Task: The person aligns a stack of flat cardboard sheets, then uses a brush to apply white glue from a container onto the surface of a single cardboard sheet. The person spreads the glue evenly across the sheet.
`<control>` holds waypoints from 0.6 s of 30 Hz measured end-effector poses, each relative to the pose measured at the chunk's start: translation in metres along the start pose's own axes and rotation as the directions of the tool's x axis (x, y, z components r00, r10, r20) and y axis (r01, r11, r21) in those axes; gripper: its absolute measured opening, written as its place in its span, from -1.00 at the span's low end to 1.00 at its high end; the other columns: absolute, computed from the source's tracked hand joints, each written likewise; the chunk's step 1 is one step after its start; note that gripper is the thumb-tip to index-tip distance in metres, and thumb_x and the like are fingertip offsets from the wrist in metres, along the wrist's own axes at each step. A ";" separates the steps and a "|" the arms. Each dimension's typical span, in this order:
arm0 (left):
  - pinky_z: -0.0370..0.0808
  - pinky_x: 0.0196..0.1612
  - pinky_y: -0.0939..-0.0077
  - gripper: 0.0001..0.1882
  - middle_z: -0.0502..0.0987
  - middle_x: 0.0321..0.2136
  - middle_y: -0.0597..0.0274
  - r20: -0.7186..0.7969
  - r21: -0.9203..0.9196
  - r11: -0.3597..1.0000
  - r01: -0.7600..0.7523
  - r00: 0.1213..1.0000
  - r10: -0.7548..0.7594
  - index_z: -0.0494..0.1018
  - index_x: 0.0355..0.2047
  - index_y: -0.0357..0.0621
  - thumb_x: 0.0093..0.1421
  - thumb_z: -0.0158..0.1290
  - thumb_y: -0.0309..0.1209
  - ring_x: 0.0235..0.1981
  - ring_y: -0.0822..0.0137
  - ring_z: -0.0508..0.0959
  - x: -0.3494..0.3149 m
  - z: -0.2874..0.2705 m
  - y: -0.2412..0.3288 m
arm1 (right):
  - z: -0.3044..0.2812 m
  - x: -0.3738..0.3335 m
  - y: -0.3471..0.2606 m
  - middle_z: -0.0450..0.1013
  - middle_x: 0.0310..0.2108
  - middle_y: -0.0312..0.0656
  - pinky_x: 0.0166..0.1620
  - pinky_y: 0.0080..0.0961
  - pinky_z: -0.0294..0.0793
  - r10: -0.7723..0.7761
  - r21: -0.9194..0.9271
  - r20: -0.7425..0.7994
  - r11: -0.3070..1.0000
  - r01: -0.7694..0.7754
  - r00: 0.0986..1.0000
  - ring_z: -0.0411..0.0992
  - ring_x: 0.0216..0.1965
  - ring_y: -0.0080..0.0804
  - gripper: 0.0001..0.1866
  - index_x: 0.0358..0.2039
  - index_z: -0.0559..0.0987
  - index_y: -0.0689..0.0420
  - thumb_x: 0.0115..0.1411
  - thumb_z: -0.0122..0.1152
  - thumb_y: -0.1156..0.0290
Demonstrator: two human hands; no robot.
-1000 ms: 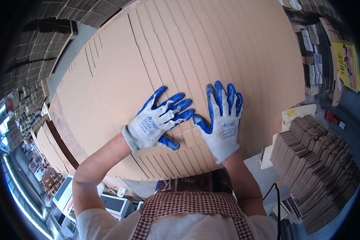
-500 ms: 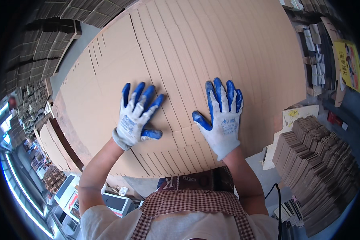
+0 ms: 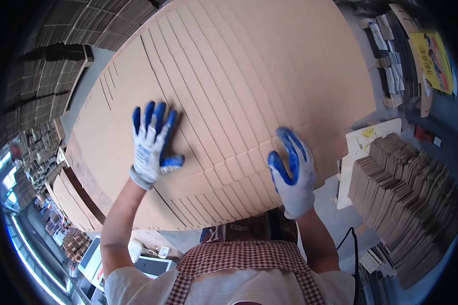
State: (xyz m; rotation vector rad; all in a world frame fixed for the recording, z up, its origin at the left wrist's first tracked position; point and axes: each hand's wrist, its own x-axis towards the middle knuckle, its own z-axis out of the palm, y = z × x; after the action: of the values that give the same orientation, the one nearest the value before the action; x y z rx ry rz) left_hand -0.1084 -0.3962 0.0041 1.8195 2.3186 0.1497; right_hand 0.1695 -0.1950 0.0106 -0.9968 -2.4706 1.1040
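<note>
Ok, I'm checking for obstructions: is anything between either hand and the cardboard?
Nothing visible but the gloves: the left hand and right hand are over the cardboard. Whether they touch it is unclear.

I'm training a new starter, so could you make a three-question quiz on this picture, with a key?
1. True or false: over the overlapping slotted cardboard sheets, the left hand and the right hand both wear blue-and-white gloves.
2. The apron bib is: A) striped, B) checked, C) plain.
3. Which hand is nearer the stacked brown cardboard pieces at the picture's lower right?

Key: 1. True. 2. B. 3. The right hand.
</note>
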 end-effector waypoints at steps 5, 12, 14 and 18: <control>-0.16 0.46 -0.08 -0.22 0.17 0.40 0.02 -0.214 -0.004 0.999 -0.043 0.976 0.041 0.18 0.40 -0.03 0.31 -0.17 0.14 0.45 -0.05 0.06 0.095 -0.026 -0.025 | -0.020 -0.061 0.016 0.58 -0.04 -0.08 -0.06 -0.44 0.60 0.574 0.372 0.452 0.573 -0.730 0.682 0.59 -0.10 -0.34 -0.66 0.10 0.53 0.19 0.31 0.16 0.48; -0.06 0.46 0.09 -0.41 0.20 0.40 0.17 -0.250 0.121 0.983 -0.137 0.954 0.163 0.21 0.40 0.08 0.40 -0.08 -0.11 0.44 0.04 0.10 0.198 -0.009 -0.054 | -0.012 -0.067 0.002 0.59 -0.04 -0.11 -0.12 -0.58 0.61 0.460 0.451 0.766 0.110 -0.886 0.448 0.60 -0.10 -0.43 -0.66 0.17 0.49 0.20 0.43 0.01 0.46; -0.09 0.49 0.08 -0.37 0.16 0.42 0.18 -0.214 0.142 0.976 -0.167 0.957 0.195 0.19 0.40 0.12 0.36 0.00 -0.11 0.45 0.05 0.08 0.209 -0.004 -0.040 | -0.012 -0.061 0.000 0.59 -0.04 -0.13 -0.13 -0.58 0.61 0.484 0.478 0.745 0.092 -0.873 0.459 0.60 -0.11 -0.44 -0.65 0.18 0.48 0.20 0.42 0.03 0.46; -0.14 0.50 0.04 -0.24 0.07 0.45 0.15 -0.128 0.162 0.968 -0.193 0.968 0.214 0.15 0.42 0.19 0.28 0.07 0.07 0.47 0.06 0.02 0.204 0.008 -0.009 | -0.003 -0.069 0.004 0.61 -0.08 -0.17 -0.17 -0.59 0.62 0.566 0.573 0.638 0.106 -0.813 0.523 0.62 -0.19 -0.47 -0.64 0.17 0.49 0.20 0.38 0.10 0.50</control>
State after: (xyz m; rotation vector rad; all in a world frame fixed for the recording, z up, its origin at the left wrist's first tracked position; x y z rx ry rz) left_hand -0.1618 -0.2012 -0.0228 2.1894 2.2854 0.1461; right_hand 0.2232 -0.2384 0.0129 -1.7337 -0.9532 2.5233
